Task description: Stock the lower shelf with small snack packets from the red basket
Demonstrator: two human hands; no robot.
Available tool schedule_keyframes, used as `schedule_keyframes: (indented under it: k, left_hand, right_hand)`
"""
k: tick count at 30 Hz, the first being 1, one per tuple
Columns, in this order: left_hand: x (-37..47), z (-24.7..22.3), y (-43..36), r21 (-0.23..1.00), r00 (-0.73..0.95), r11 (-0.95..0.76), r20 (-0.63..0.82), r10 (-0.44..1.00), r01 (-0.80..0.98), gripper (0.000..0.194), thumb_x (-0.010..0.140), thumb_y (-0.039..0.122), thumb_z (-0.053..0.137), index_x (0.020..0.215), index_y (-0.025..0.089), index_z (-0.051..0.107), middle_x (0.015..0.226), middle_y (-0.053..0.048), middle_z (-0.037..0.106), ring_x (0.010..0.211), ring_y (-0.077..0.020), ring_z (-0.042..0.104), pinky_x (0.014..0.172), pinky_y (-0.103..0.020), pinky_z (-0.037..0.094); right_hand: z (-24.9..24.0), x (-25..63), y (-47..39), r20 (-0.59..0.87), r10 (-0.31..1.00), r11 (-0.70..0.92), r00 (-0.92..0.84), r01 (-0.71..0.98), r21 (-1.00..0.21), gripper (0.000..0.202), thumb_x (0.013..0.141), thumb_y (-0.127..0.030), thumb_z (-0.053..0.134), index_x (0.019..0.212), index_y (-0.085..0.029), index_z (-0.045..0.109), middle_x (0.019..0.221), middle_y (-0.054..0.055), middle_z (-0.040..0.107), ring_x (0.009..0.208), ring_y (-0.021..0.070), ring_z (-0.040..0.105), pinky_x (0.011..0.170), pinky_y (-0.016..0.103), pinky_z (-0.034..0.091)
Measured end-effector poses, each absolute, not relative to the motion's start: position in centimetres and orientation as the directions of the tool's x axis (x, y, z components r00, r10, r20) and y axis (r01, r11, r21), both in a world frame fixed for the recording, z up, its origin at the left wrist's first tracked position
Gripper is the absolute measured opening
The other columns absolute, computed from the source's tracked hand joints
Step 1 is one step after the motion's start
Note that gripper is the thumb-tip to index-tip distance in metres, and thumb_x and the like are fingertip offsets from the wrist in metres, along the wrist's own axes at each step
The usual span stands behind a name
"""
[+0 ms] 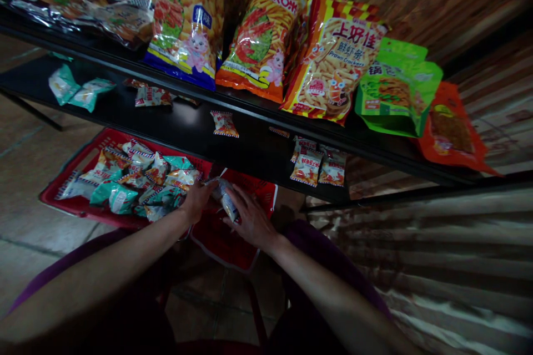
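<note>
A small silvery snack packet is between my two hands, its printed back partly showing. My left hand is closed at the packet's left end. The fingers of my right hand lie across its right side and hide part of it. Under the packet is a red basket, only partly visible. Close to my left wrist, a wider red basket holds several small packets in orange-and-white and teal wrappers.
Small packets lie on the black lower shelf, with teal packets at its left. Above, the upper shelf carries large chip bags, a prawn cracker bag, a green pouch and an orange bag.
</note>
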State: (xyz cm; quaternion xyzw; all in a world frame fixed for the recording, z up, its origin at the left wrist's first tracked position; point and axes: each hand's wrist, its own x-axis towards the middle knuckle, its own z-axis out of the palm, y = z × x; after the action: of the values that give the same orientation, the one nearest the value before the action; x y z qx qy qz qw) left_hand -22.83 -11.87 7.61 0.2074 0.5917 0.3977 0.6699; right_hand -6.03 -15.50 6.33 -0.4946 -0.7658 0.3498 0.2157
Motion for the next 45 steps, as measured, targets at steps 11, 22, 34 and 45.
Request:
schedule_keyframes:
  k: [11, 22, 34, 45]
  left_hand:
    - [-23.7, 8.1, -10.4, 0.792, -0.108, 0.559, -0.595, 0.796, -0.247, 0.016, 0.077, 0.032, 0.06, 0.083, 0.017, 0.059, 0.076, -0.001, 0.062, 0.066, -0.0116, 0.058, 0.067, -0.024, 0.047]
    - [-23.0, 7.9, -10.1, 0.669, 0.054, 0.56, -0.617, 0.785, -0.489, 0.005, 0.079, 0.018, 0.059, 0.075, 0.014, 0.06, 0.077, -0.004, 0.067, 0.07, -0.0137, 0.064, 0.071, -0.027, 0.053]
    - [-23.6, 6.9, -10.2, 0.702, 0.019, 0.544, -0.604, 0.796, -0.46, 0.006, 0.069, 0.014, 0.063, 0.068, 0.014, 0.057, 0.065, -0.002, 0.063, 0.061, -0.0121, 0.062, 0.065, -0.026, 0.053]
    - [-24.9, 6.1, -12.5, 0.802, 0.317, 0.592, -0.585, 0.746, 0.086, 0.051, 0.059, 0.026, 0.074, 0.106, 0.015, 0.061, 0.095, -0.006, 0.069, 0.083, -0.0178, 0.062, 0.073, -0.029, 0.048]
  right_hand:
    - [7.1, -5.6, -14.1, -0.438, 0.899, -0.426, -0.023, -0.279, -0.861, 0.045, 0.078, -0.053, 0.057, 0.114, -0.025, 0.058, 0.117, 0.005, 0.064, 0.106, 0.0234, 0.061, 0.09, 0.039, 0.048]
    - [7.1, -5.4, -14.4, -0.588, 0.801, -0.567, -0.111, -0.452, -0.689, 0.036, 0.075, -0.051, 0.063, 0.098, -0.023, 0.062, 0.105, 0.005, 0.069, 0.1, 0.0234, 0.063, 0.083, 0.039, 0.051]
    - [5.9, -4.4, -13.9, -0.575, 0.815, -0.506, 0.072, -0.396, -0.767, 0.033, 0.067, -0.046, 0.071, 0.092, -0.025, 0.065, 0.101, 0.002, 0.07, 0.089, 0.0199, 0.065, 0.075, 0.034, 0.051]
    - [7.5, 2.0, -9.3, -0.371, 0.91, -0.258, -0.184, 0.449, -0.856, 0.033, 0.072, -0.048, 0.059, 0.082, -0.017, 0.068, 0.074, 0.0, 0.066, 0.067, 0.0145, 0.057, 0.061, 0.025, 0.042]
